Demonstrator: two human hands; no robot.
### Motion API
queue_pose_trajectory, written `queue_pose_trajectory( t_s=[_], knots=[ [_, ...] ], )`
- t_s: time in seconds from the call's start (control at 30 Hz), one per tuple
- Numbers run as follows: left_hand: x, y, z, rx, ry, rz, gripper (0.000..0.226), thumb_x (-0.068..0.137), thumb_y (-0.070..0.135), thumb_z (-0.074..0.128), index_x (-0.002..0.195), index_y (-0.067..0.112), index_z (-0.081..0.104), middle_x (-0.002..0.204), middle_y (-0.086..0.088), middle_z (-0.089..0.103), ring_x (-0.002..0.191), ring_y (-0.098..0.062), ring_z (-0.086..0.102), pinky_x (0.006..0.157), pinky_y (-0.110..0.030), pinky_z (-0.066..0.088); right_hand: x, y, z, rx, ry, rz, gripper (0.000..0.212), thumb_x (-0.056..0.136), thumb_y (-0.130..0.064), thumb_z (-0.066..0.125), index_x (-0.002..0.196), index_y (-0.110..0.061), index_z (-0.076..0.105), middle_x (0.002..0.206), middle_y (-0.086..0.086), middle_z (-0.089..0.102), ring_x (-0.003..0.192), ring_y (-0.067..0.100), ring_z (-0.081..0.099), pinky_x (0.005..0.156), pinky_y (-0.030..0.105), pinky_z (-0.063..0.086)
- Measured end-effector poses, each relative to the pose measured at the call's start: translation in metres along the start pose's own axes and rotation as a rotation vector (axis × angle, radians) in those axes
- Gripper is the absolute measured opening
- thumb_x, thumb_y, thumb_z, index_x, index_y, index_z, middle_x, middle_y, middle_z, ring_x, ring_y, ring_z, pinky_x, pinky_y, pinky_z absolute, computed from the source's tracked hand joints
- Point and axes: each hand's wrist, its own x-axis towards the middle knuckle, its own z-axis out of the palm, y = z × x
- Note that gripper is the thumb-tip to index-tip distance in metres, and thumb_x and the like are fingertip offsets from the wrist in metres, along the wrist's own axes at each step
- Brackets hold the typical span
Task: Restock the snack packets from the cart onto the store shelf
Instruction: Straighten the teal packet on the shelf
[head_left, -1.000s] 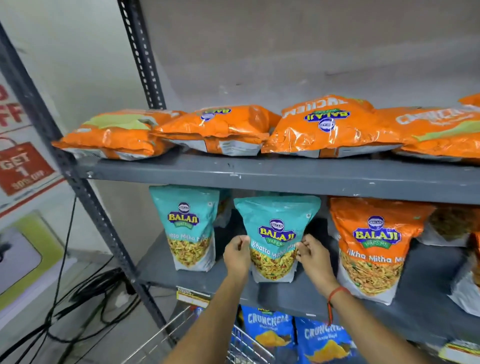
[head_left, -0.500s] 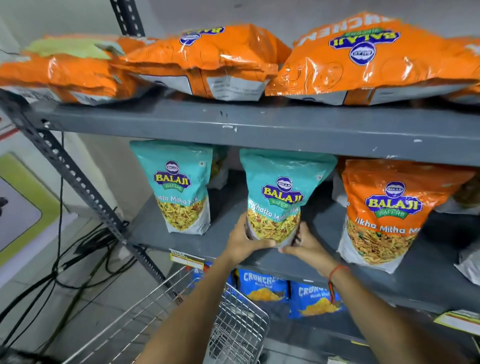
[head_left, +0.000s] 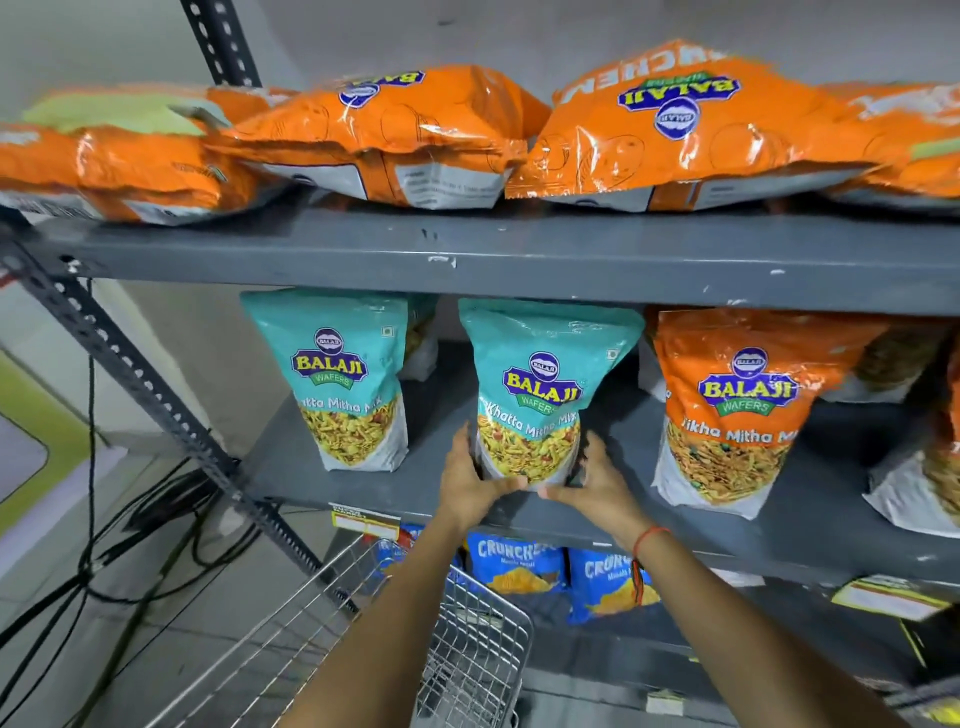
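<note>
A teal Khatta Mitha Mix packet (head_left: 540, 384) stands upright on the middle grey shelf (head_left: 337, 486). My left hand (head_left: 470, 480) cups its lower left corner and my right hand (head_left: 592, 480) cups its lower right corner, thumbs almost meeting under the front. A second teal packet (head_left: 343, 374) stands to its left and an orange Tikha Mitha packet (head_left: 737, 405) to its right. The wire cart (head_left: 467, 654) sits below my forearms; its contents are hidden.
Orange packets (head_left: 395, 130) lie flat on the upper shelf (head_left: 519, 254). Blue Crunchex packets (head_left: 514, 566) stand on the lower shelf. A slotted upright (head_left: 156, 395) runs down the left. Black cables (head_left: 130, 551) trail over the floor. More packets crowd the shelf's far right.
Both hands slid from the packet's sides down to its bottom corners. My head came closer and tilted down, so the shelves loom larger and the cart shows.
</note>
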Motion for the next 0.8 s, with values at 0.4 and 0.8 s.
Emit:
queue_pose_trajectory(
  t_s=[0.4,0.8],
  knots=[
    [-0.100,0.124,0.124,0.049,0.113,0.571,0.076,0.068,0.040,0.081,0.133,0.024,0.046,0.130,0.002,0.055,0.118,-0.014,0.054,0.101,-0.039,0.047,-0.139,-0.038,-0.089,0.221,0.456,-0.253,0.074,0.066,-0.016,0.080,0.127,-0.034,0.043,0.127,-0.004,0.054,0.117,0.009,0.053,0.095,0.022,0.047],
    [-0.093,0.101,0.353,0.087,-0.406,0.234,0.082,0.070,0.021,0.083,0.140,0.017,0.041,0.134,-0.001,0.054,0.125,-0.016,0.051,0.100,-0.027,0.042,-0.165,0.090,-0.326,0.152,0.730,-0.084,0.088,0.072,-0.008,0.076,0.144,-0.008,0.027,0.148,0.017,0.038,0.133,0.032,0.042,0.102,0.052,0.043]
  ],
)
